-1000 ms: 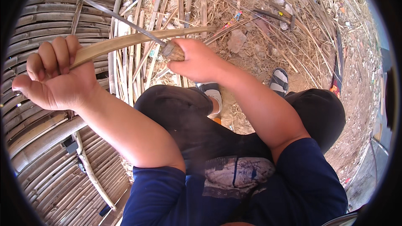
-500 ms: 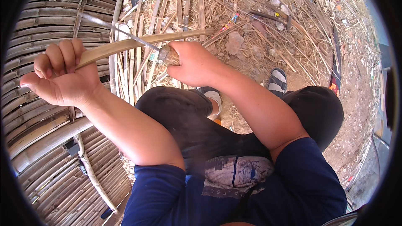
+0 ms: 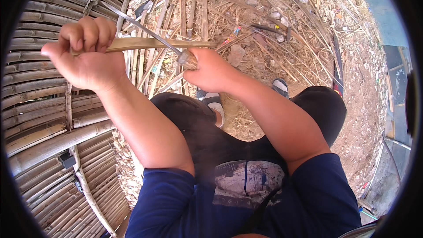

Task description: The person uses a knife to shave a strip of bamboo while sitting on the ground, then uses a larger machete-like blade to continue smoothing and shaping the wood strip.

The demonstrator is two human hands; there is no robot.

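Observation:
My left hand [image 3: 90, 53] is closed round one end of a long, pale bamboo strip [image 3: 150, 43], which stretches to the right. In my right hand [image 3: 209, 68] is the wooden handle of a knife [image 3: 145, 28] with a long thin blade. The blade slants up to the left and crosses the bamboo strip near its middle; whether its edge bites into the strip cannot be made out. My right fingers are wrapped round the handle and partly hidden.
A slatted bamboo wall [image 3: 48, 61] stands close on my left. Loose bamboo strips [image 3: 205, 9], straw and stones cover the ground ahead. Farther right lies a dark-bladed tool [image 3: 269, 29]. My bent knees [image 3: 324, 105] are below my arms, and a bluish panel [image 3: 390, 22] stands at the far right.
My left hand has risen and shifted right with the bamboo strip, which now lies more level. The knife has moved slightly right and down, its blade tilted more steeply.

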